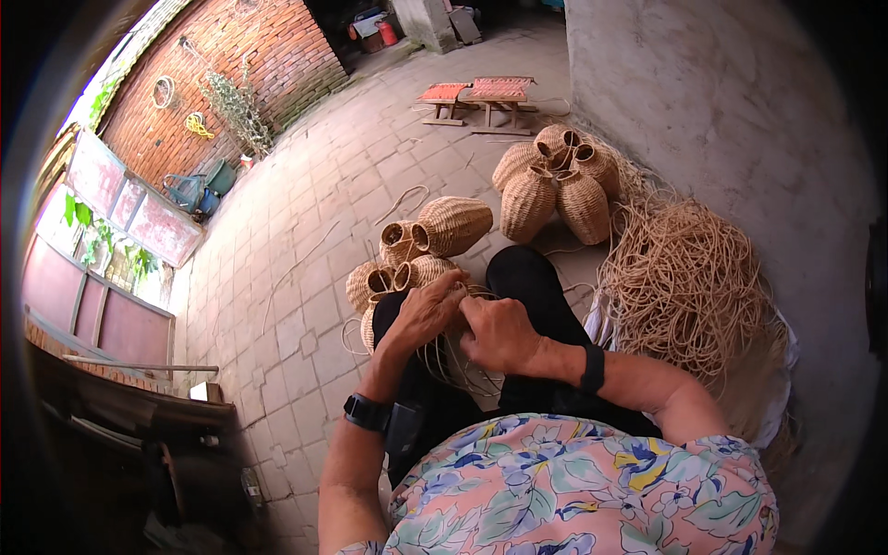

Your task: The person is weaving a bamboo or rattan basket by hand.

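Note:
Both hands meet over my lap, between my black-clad knees. My left hand is closed, its fingertips pinched around pale straw cord strands. Close beside it, my right hand is curled into a fist on the same strands. Loose ends loop down below the hands; the piece between the fingers is mostly hidden. Just past my left hand lies a group of woven vase-shaped baskets, several of them on their sides with dark mouths showing. My left knee and hand cover part of that group.
More woven baskets stand clustered ahead to the right. A big tangled heap of straw cord lies on white sheeting beside the grey wall. Two low stools with red woven seats stand farther off. A brick wall bounds the paved floor.

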A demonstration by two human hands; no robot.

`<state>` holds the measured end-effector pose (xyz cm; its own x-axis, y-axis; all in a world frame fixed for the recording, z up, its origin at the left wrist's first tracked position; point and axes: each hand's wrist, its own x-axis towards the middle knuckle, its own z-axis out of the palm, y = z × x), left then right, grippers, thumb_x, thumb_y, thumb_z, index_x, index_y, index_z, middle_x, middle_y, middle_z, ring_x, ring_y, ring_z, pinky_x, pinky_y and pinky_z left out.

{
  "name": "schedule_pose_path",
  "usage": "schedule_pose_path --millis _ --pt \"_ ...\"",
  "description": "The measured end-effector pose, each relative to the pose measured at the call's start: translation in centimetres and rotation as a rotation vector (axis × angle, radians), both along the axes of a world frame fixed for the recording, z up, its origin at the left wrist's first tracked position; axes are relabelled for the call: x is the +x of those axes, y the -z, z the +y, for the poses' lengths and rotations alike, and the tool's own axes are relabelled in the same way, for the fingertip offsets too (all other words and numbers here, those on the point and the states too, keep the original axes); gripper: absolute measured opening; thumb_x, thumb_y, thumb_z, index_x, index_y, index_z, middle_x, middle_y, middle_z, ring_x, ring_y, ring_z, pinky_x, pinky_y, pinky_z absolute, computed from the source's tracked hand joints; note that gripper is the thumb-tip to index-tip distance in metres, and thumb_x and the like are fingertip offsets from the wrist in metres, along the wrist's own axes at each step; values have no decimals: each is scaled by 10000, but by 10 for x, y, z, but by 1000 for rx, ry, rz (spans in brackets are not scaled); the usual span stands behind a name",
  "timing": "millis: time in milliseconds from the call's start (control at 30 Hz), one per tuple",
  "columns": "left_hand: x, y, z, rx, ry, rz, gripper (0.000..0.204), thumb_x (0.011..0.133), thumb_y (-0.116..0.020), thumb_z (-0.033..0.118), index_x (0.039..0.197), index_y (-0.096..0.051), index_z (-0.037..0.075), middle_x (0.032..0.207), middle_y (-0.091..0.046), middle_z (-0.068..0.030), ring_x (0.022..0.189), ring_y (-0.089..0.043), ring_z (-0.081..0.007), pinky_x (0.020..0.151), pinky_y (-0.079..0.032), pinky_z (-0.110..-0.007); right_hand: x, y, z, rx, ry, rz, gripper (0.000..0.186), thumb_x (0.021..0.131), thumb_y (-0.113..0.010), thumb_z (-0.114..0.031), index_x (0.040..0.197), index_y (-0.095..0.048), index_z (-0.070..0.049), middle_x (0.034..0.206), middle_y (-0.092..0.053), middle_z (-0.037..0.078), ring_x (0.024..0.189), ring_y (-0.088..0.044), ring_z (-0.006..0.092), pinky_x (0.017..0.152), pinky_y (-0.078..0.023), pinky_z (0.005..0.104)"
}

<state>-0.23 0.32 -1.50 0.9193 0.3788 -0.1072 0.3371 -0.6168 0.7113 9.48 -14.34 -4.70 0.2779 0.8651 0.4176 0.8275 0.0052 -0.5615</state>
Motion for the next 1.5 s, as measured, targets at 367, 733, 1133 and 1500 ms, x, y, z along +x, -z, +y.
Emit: schedule_pose_path --millis 367,733,1133,1500 --pt "-1 7 1 69 6 -48 358 948 -512 281 1265 -560 121 1036 -693 -180 951 -663 -386 814 -506 -440 8 5 -6 14 -112 -51 266 736 -679 -147 921 -536 -20 878 -630 165 822 -666 327 663 -535 430" --pt "-1 9 -4 92 -51 -95 371 937 -516 276 1280 -563 141 1060 -687 -194 984 -646 -400 864 -482 -462 -6 1 3 56 -20 -73 273 718 -685 -117 920 -542 -3 849 -621 176 812 -660 351 695 -539 440" --pt "-11 10 -14 299 -109 -216 305 932 -516 234 1195 -644 149 865 -700 -164 776 -667 -350 775 -511 -450 6 -13 -10 -256 -81 312 203 769 -614 -123 902 -550 16 811 -663 218 826 -661 407 751 -512 479" --pt "-35 -9 0 105 131 -328 291 943 -510 206 1166 -640 73 911 -687 -173 780 -679 -316 722 -518 -408 16 -33 -17 -19 -299 203 114 918 -611 -124 945 -556 -27 706 -643 199 683 -655 394 578 -493 457"
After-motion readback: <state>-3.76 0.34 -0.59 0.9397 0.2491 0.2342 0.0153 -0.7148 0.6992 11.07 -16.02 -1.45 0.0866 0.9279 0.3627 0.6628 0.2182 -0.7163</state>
